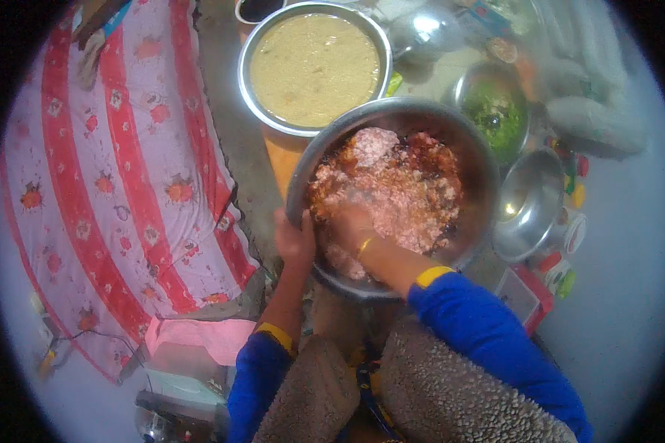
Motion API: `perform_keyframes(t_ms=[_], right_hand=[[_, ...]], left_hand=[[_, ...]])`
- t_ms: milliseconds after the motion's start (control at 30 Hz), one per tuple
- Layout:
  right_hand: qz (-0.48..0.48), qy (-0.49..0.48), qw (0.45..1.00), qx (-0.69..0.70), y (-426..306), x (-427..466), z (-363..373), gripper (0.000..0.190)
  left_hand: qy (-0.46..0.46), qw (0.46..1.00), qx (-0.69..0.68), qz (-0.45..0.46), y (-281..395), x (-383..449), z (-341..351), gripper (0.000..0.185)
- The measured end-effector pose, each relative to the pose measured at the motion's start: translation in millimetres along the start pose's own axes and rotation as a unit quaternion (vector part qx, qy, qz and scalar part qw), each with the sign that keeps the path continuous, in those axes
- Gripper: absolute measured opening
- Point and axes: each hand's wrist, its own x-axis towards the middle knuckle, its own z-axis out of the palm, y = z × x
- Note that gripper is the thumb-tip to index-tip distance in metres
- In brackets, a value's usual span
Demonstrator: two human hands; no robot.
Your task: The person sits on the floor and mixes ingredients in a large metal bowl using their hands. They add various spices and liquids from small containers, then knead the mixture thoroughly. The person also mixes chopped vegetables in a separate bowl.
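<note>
A large metal bowl (pixel 479 183) stands before me, tilted slightly in the view. In it lies a pink minced mixture, perhaps ground meat (pixel 404 205), with dark brown liquid and reddish-orange seasoning showing at its far side. My left hand (pixel 295 238) holds the bowl's left wall at the rim. Blurred by motion, my right hand (pixel 352 224) is pressed into the left part of the mixture, and its fingers are hidden there. A yellow bangle (pixel 364 243) circles the right wrist.
A metal basin (pixel 245 72) of yellowish liquid or batter stands beyond the bowl. To the right are a bowl of chopped greens (pixel 521 124) and a shiny metal bowl (pixel 529 205). Several jars (pixel 575 235) line the right edge. A red-striped floral cloth (pixel 144 171) covers a surface at left.
</note>
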Motion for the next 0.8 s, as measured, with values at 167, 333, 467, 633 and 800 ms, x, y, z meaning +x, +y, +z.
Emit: perform_keyframes(t_ms=[167,333,467,633,800], right_hand=[[-0.06,0.05,0.996,0.044,5,-19,-2,0.035],[-0.04,0.045,0.995,0.08,13,6,34,0.027],[-0.063,-0.003,0.998,0.019,3,8,15,0.023],[0.022,-0.008,0.996,0.084,14,2,-2,0.028],[0.006,0.19,0.98,0.064,56,-50,-104,0.028]], left_hand=[[0.011,0.998,0.043,-0.042,9,1,-3,0.04],[0.016,0.999,0.016,-0.032,21,-1,-3,0.04],[0.034,0.999,0.026,-0.006,17,-2,-7,0.039],[0.039,0.998,0.028,0.05,17,-1,0,0.039],[0.071,0.996,-0.032,0.048,2,-4,-8,0.037]])
